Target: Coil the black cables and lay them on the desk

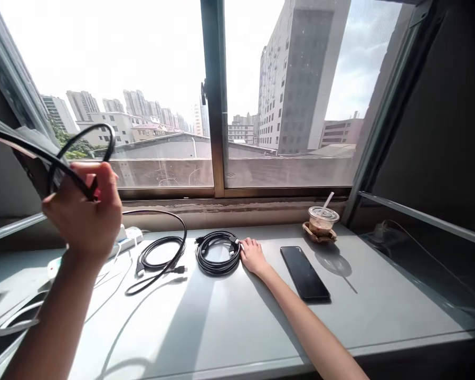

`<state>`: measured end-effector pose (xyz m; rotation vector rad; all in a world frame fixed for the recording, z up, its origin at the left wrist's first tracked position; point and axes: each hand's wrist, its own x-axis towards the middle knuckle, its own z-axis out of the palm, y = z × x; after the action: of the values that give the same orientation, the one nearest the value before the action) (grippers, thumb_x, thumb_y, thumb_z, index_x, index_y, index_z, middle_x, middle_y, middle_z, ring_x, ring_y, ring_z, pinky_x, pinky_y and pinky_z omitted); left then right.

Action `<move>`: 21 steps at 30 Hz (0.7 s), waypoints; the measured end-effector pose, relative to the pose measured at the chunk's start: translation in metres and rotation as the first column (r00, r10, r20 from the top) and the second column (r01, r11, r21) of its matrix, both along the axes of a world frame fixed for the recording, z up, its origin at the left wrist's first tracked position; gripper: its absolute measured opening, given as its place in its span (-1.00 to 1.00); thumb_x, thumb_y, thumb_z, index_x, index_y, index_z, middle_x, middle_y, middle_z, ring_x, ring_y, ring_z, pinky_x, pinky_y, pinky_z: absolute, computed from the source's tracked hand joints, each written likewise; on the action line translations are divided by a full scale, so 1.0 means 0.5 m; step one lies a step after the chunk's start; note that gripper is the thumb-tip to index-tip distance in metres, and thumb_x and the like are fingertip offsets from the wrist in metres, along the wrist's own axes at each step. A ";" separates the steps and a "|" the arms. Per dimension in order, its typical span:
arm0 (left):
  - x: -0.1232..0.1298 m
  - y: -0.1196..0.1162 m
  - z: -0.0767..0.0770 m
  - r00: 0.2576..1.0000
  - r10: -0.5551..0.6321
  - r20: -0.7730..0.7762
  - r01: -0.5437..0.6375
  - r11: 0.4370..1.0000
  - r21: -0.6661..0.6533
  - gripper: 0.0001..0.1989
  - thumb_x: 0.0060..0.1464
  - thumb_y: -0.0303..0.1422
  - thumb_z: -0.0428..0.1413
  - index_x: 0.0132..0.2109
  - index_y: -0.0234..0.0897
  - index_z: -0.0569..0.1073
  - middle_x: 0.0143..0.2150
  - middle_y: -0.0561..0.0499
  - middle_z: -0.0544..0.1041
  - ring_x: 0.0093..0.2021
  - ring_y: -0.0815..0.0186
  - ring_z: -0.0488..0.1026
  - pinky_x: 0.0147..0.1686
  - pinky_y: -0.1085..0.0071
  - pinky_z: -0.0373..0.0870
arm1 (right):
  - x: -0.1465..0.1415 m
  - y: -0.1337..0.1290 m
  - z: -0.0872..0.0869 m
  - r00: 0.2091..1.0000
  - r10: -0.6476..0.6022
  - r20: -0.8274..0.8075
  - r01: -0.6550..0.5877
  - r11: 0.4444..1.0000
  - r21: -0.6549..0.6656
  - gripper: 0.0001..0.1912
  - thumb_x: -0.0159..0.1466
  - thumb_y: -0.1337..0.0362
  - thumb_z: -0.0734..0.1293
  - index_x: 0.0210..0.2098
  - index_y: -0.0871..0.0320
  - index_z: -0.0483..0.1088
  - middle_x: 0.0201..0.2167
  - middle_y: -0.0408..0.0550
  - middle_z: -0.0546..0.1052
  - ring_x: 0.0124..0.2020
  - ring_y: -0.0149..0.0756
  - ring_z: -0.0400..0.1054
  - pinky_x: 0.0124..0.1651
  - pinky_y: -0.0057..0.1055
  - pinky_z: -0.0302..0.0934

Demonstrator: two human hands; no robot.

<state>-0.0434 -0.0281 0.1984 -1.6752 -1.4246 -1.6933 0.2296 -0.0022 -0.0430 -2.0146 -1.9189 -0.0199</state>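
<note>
My left hand (89, 211) is raised above the left part of the table, its fingers closed round a black cable (27, 145). The cable makes a loop above the fist and runs off the left edge of the view. My right hand (254, 255) lies low on the table, fingers outstretched, at the right edge of a neatly coiled black cable (218, 270). Its fingertips touch or nearly touch that coil. Left of the coil lies a second, looser black cable (158, 263) with plugs on its ends, one strand arching up behind my left wrist.
A black phone (305, 273) lies right of my right hand. Behind it, a lidded drink cup (322, 220) with a straw stands in a brown cardboard holder. A white power strip (129, 239) with white cords is at the left. Windows line the back; metal rails flank the table (237, 327).
</note>
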 end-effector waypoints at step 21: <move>-0.052 -0.156 -0.389 0.571 -0.804 -0.166 0.192 0.328 -0.925 -0.58 -0.03 -0.08 0.10 -0.07 -0.20 0.36 -0.22 -0.01 0.41 -0.20 0.23 0.33 -0.22 0.35 0.29 | 0.010 0.008 -0.042 0.999 -0.016 -0.033 0.017 0.999 0.029 -0.61 0.28 0.30 0.06 0.03 0.15 0.32 -0.03 0.09 0.34 -0.02 -0.13 0.18 0.02 -0.24 0.06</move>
<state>-0.0696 -0.1060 0.0039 -3.1823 -1.4507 -0.2803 0.2345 0.0016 -0.0639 -1.9994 -1.8711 -0.0194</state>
